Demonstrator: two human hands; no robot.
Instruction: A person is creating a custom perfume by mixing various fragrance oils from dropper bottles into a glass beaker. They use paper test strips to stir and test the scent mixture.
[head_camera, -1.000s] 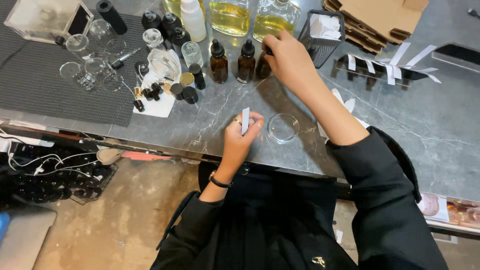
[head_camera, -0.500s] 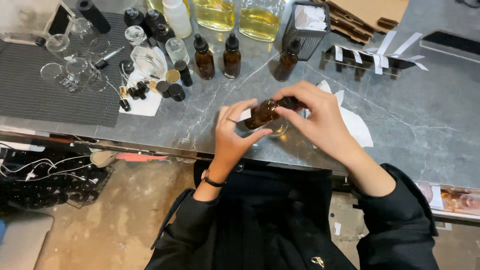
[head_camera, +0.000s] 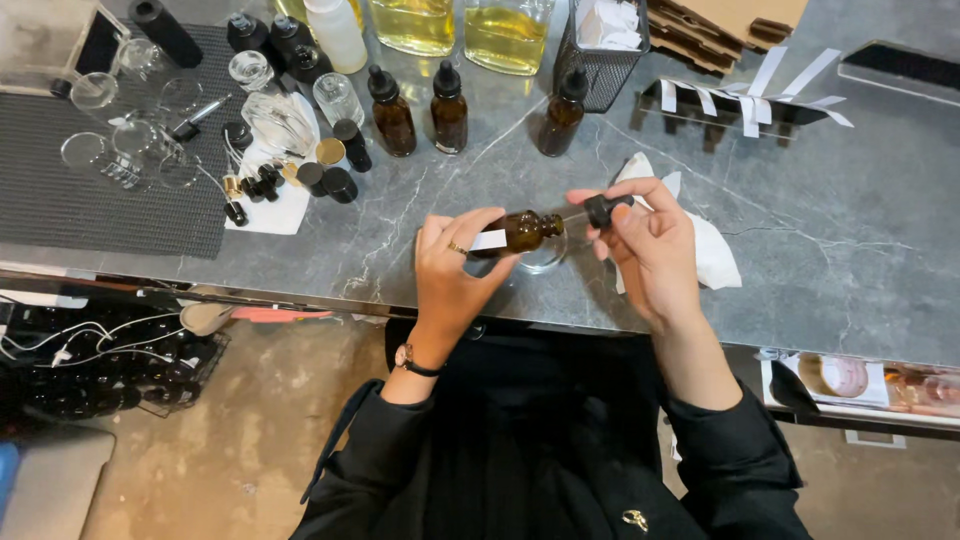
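The left hand (head_camera: 452, 270) is closed around an amber bottle (head_camera: 524, 231) tipped on its side, with a white strip (head_camera: 488, 240) pinched against it by the fingers. Just beside it, the right hand (head_camera: 650, 250) grips a black dropper cap (head_camera: 603, 209) between thumb and fingertips — its tip points at the bottle's mouth. A clear dish (head_camera: 545, 258) sits under the bottle on the grey worktop (head_camera: 800, 250), white tissue (head_camera: 715, 255) beyond the right hand. Farther off — three upright amber bottles (head_camera: 449, 108).
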